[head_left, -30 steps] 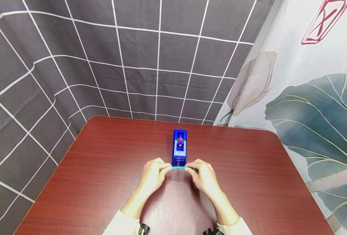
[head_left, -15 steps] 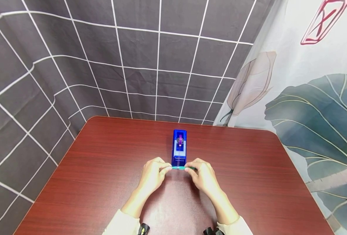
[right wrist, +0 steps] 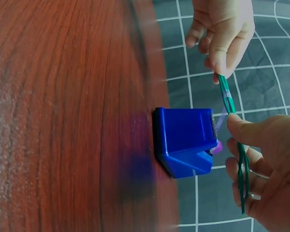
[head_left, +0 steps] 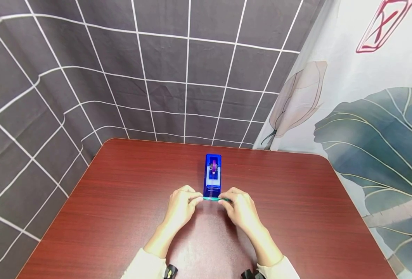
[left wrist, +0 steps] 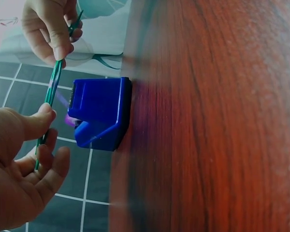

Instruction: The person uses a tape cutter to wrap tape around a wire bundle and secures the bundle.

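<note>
A blue tape dispenser with a purple roll stands on the table, its front end toward the hands. Just before that end, the left hand and the right hand pinch a thin green bundle between thumb and fingers, one on each side. In the left wrist view the green bundle runs between both hands, above the table, and a strip of purple tape reaches from the dispenser to it. The right wrist view shows tape on the bundle and loose strands past the right hand.
The red-brown wooden table spreads to both sides of the dispenser. A grey curtain with white lines hangs behind and to the left, and a white curtain with leaf prints at the right. Black straps with devices sit at both wrists.
Hands, bundle and dispenser hold nearly the same place; the bundle shifts only very slightly between the two hands. Both hands keep their pinch.
</note>
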The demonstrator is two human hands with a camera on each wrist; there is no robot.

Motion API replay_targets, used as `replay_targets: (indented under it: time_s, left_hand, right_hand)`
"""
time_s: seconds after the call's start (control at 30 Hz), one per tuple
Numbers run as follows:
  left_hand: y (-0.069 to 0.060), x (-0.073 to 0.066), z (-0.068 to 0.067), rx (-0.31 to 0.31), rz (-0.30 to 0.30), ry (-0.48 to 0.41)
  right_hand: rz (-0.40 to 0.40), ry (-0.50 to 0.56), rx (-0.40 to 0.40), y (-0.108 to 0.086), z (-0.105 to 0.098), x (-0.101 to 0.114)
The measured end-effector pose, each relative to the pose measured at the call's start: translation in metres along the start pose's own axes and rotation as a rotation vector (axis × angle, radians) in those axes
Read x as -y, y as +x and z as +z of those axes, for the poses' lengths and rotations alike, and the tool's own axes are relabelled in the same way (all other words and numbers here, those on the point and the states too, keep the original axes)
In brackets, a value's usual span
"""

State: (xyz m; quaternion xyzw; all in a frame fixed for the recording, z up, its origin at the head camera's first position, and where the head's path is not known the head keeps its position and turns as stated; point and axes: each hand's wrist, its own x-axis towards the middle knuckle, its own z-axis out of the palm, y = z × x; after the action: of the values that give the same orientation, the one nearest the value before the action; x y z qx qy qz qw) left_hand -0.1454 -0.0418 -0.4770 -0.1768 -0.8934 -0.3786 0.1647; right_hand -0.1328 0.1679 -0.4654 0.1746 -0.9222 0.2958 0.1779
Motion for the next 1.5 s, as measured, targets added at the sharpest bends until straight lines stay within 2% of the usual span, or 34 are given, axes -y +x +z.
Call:
replay_targets:
  time_s: [0.17,0.4,0.73,0.87,1.0,1.1,1.33,1.5]
  left_hand:
    - [0.0003,-0.0003,0.0,-0.016,-0.009,-0.013]
    - [-0.0003,0.0,-0.0003,-0.024,-0.02,-0.033]
    - [-0.001,-0.0006,-0.0004,0.047,-0.113,-0.067]
    - [-0.0011,-0.0006,-0.0006,0.08,-0.135,-0.031]
    - [-0.0017,-0.001,-0.0011,0.098,-0.125,0.044]
    - [-0.0017,-0.0009,-0.0014,0.096,-0.113,0.067]
    - [0.0008,-0.0023,-0.003,0.068,-0.111,0.037]
    - [0.0017,-0.0026,-0.003,0.074,-0.116,0.037]
  right_hand:
    - [-0.054,-0.062,0.035,0.0016,-0.0009,-0.0008]
    - [-0.049,-0.106,0.076,0.0028,-0.0013,-0.0012]
    - [-0.146,-0.057,0.029,0.0027,-0.0007,-0.0057]
    - [-0.141,-0.066,0.025,0.0015,-0.0003,-0.0058]
    - [-0.126,-0.084,0.026,0.0004,0.0004,-0.0059]
    - [-0.123,-0.095,0.026,0.0005,0.0008,-0.006]
    - [-0.088,-0.103,0.05,0.0014,0.0006,-0.0043]
    - [-0.052,-0.099,0.047,0.0027,0.0006,-0.0027]
